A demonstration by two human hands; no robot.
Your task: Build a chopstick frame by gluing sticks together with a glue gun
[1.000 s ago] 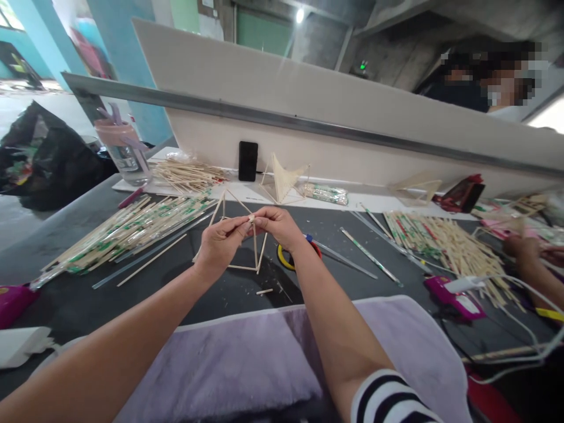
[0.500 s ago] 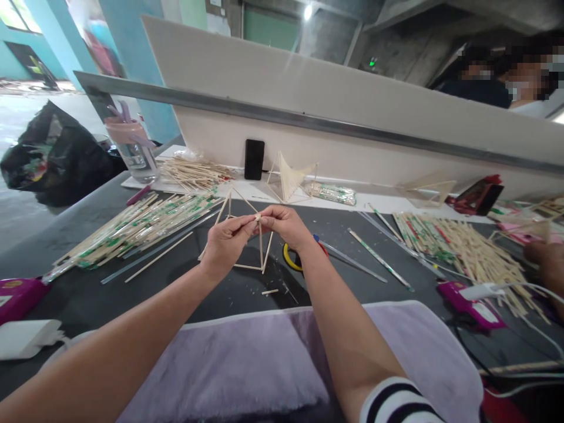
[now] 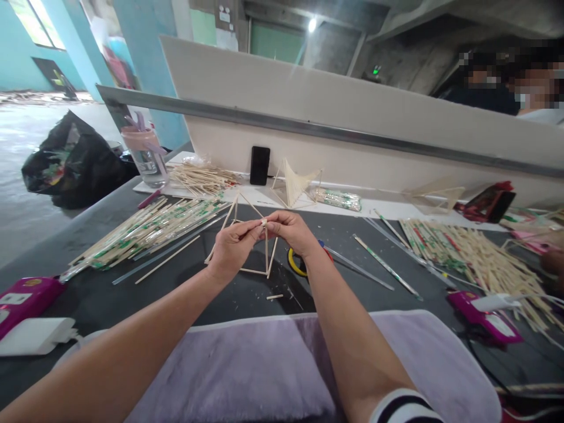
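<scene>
A small frame of thin wooden sticks (image 3: 267, 252) stands on the dark table under my hands. My left hand (image 3: 235, 244) pinches its top corner, fingers closed. From the other side my right hand (image 3: 291, 231) grips the same corner, its fingertips close to those of my left hand. The joint between the fingertips is mostly hidden. Scissors with yellow, red and blue handles (image 3: 296, 262) lie beside my right wrist. A short stick piece (image 3: 274, 297) rests in front of the frame.
Wrapped stick bundles (image 3: 150, 232) lie at left, more sticks (image 3: 476, 252) at right. A finished stick model (image 3: 293, 185) and a phone (image 3: 259, 165) stand by the white board. A lilac cloth (image 3: 247, 370) covers the near edge; a magenta power strip (image 3: 484, 317) is at right.
The whole view has shifted, so things appear slightly lower and further right. Both hands keep their hold on the top corner of the frame.
</scene>
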